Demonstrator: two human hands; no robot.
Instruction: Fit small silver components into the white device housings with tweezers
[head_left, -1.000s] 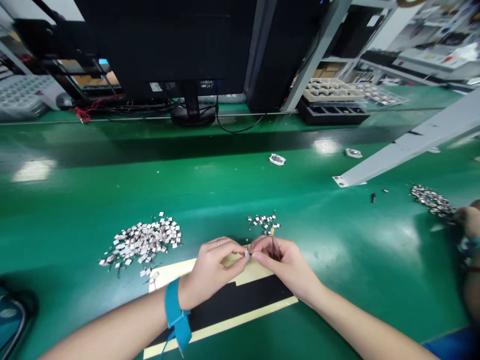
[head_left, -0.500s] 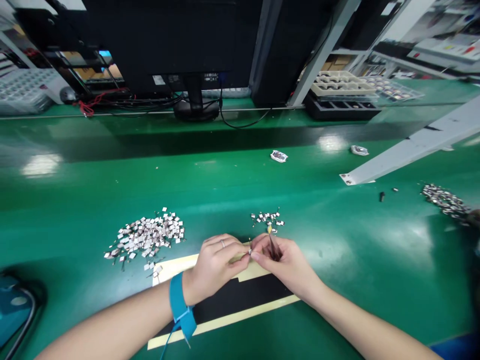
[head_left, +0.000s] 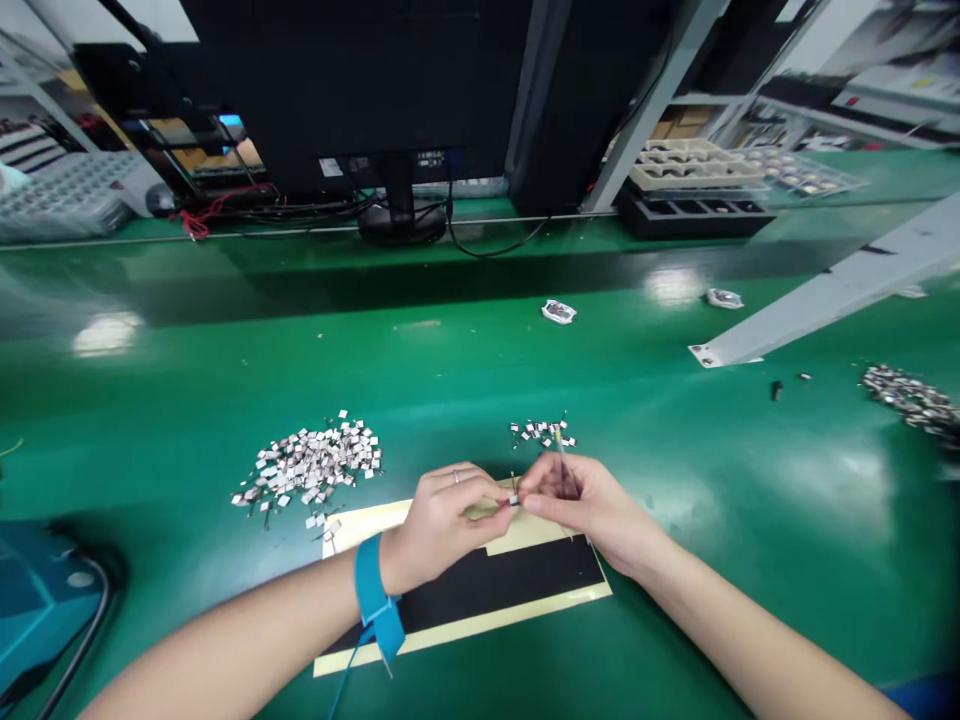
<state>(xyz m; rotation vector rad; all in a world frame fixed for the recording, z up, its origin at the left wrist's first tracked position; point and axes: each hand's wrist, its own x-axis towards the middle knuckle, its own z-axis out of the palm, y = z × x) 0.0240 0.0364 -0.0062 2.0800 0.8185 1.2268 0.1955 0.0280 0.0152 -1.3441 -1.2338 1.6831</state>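
My left hand (head_left: 442, 525) pinches a tiny metal-and-white component (head_left: 514, 498) between thumb and forefinger. My right hand (head_left: 581, 503) meets it at the fingertips and holds slim tweezers (head_left: 562, 465), whose tips point away from me. Both hands hover over a black and cream strip mat (head_left: 480, 590). A large heap of small square metal pieces with thin leads (head_left: 311, 465) lies left of my hands. A smaller scatter of the same pieces (head_left: 541, 433) lies just above my right hand. A blue wrist strap (head_left: 375, 590) circles my left wrist.
A heap of shiny parts (head_left: 911, 397) lies at the right edge, and a grey bar (head_left: 825, 300) slants above it. Two foil scraps (head_left: 559, 312) sit mid-bench. A monitor back (head_left: 352, 90) and stacked trays (head_left: 694, 170) stand beyond. A teal object (head_left: 45, 610) sits lower left.
The view has drifted left, so the bench contents sit further right in the frame. My hands stay together on the tiny piece. The other person's hand at the right edge has gone from view.
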